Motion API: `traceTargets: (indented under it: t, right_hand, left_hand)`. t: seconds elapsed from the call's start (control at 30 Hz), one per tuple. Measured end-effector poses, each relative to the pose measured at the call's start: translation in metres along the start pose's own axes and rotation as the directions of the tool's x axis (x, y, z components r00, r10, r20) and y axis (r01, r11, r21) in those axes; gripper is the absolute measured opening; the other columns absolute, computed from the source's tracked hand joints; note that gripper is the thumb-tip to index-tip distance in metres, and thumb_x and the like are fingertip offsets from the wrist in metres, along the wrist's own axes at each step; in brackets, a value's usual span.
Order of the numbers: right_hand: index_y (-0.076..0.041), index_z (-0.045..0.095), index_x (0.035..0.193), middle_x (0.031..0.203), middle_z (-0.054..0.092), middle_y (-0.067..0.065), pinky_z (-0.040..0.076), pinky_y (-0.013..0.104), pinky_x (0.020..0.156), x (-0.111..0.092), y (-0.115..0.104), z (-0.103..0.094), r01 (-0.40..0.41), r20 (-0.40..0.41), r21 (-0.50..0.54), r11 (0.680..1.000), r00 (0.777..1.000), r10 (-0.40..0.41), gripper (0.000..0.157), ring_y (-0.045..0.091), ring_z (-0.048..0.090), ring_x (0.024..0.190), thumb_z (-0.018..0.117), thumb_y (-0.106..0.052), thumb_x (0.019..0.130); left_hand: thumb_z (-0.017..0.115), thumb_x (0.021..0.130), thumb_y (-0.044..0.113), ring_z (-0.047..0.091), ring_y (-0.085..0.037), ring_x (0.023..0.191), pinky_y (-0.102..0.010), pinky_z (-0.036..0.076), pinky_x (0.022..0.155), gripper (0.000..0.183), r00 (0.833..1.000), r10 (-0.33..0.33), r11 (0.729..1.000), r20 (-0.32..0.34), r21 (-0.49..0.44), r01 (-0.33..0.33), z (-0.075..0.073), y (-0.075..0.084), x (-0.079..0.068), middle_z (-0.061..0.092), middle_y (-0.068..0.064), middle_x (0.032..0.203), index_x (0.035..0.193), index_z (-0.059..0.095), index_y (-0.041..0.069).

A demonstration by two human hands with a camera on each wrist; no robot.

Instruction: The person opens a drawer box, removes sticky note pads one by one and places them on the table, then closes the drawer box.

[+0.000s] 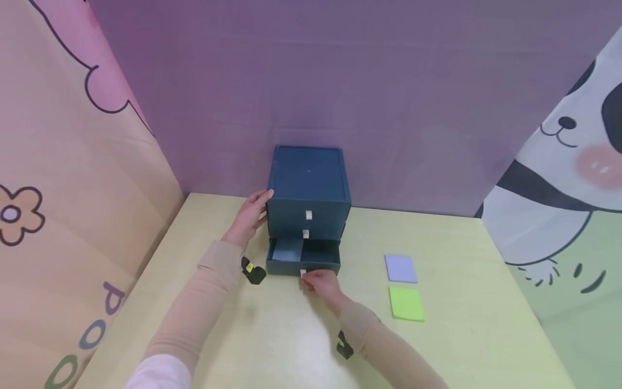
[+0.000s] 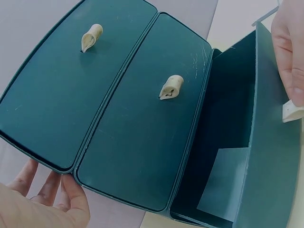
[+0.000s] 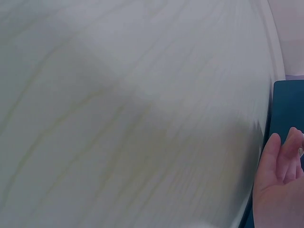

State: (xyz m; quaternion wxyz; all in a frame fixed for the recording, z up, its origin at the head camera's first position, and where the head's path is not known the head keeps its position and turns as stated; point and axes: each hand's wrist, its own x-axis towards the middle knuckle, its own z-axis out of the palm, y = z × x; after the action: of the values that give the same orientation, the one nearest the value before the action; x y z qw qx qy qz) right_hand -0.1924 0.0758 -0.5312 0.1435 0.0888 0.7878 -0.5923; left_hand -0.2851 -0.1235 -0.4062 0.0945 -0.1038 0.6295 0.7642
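Note:
A dark blue-green desktop drawer box (image 1: pixel 309 173) stands on the table with its bottom drawer (image 1: pixel 320 267) pulled out. Inside that drawer, on the left, lies a pale blue square (image 1: pixel 288 249) that looks like a note pad or paper. My left hand (image 1: pixel 250 217) rests against the box's left side, its fingertips touching the edge in the left wrist view. With thumb and fingers my right hand (image 1: pixel 323 285) pinches the small white pull tab (image 2: pixel 292 112) on the bottom drawer's front. The two upper drawers are closed, each with a similar tab (image 2: pixel 172 87).
To the right on the pale wooden table (image 1: pixel 461 302) lie a lilac sticky note pad (image 1: pixel 400 268) and a lime green sticky note pad (image 1: pixel 406 303). A purple backdrop (image 1: pixel 311 75) rises behind the box. Patterned panels flank the table on both sides.

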Motion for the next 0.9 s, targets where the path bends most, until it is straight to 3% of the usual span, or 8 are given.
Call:
traceTargets:
  t: [0.2,0.43,0.63,0.9]
  right_hand:
    - [0.009,0.07,0.094,0.079,0.071,0.011,0.057,0.028,0.069,-0.004,0.002,0.0,-0.004,0.006,-0.001,1.0,1.0,0.004,0.021,0.01,0.061,0.066,0.064,-0.01,0.089]
    - [0.006,0.072,0.087,0.066,0.062,0.001,0.051,0.024,0.06,-0.008,0.001,-0.002,0.023,0.01,-0.07,0.997,1.0,-0.023,0.02,0.01,0.055,0.06,0.065,-0.012,0.089]
    - [0.005,0.072,0.09,0.07,0.065,0.003,0.05,0.023,0.058,-0.009,0.003,-0.002,0.029,0.012,-0.114,0.993,1.0,-0.028,0.019,0.011,0.056,0.062,0.064,-0.013,0.089]
    - [0.004,0.072,0.094,0.071,0.067,0.004,0.051,0.023,0.061,-0.013,0.005,-0.003,0.002,0.032,-0.087,0.996,0.999,0.001,0.02,0.01,0.057,0.063,0.064,-0.013,0.089]
  left_hand:
    - [0.055,0.095,0.038,0.03,-0.03,0.138,-0.044,0.027,0.114,0.059,1.0,-0.002,1.0,-0.015,0.017,0.003,0.0,-0.001,-0.003,0.031,-0.007,0.153,0.145,0.037,0.011]
    - [0.054,0.095,0.04,0.031,-0.03,0.138,-0.043,0.029,0.114,0.061,1.0,0.008,1.0,-0.018,0.022,-0.007,0.001,-0.001,-0.003,0.031,-0.006,0.153,0.145,0.036,0.012]
    - [0.055,0.094,0.041,0.031,-0.03,0.139,-0.043,0.029,0.114,0.061,1.0,0.006,1.0,-0.026,0.03,-0.005,0.002,0.0,-0.003,0.031,-0.005,0.153,0.145,0.036,0.013]
    - [0.054,0.095,0.04,0.029,-0.029,0.14,-0.042,0.028,0.114,0.061,1.0,0.001,1.0,-0.019,0.022,-0.001,0.002,0.0,-0.004,0.03,-0.005,0.153,0.146,0.035,0.012]
